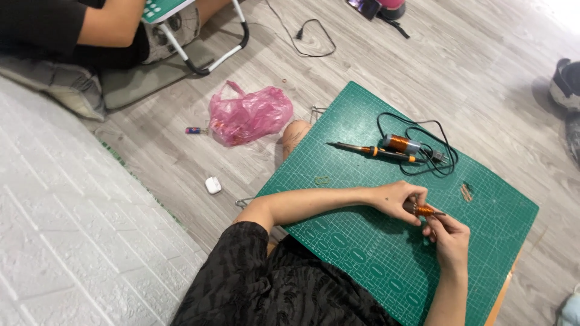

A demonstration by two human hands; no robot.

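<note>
Hands meet over the right part of a green cutting mat (362, 265) that lies on a low board above the grey wood floor (459, 66); the left hand (396, 201) comes in from the left with its forearm across the mat, and its fingers are closed round one end of a small copper coil (424, 210); the right hand (448, 236) rises from below and pinches the other end of the same coil between thumb and fingertips, so both hands grip it and neither is slack; the coil sits just above the mat, between the two hands, with its long axis running roughly left to right and a thin dark pin sticking out toward the right; whether it touches the mat I cannot tell; farther up the mat, well apart from the hands, lies a soldering iron (371, 150) with its tip pointing left and a black cord (423, 136) looped beside it, along with a larger copper spool (400, 143); a rubber band (322, 180) lies near the mat's left edge; on the floor to the left sit a pink plastic bag (249, 115) and a small white case (212, 185); another person's arm (109, 24) shows at the top left corner.
</note>
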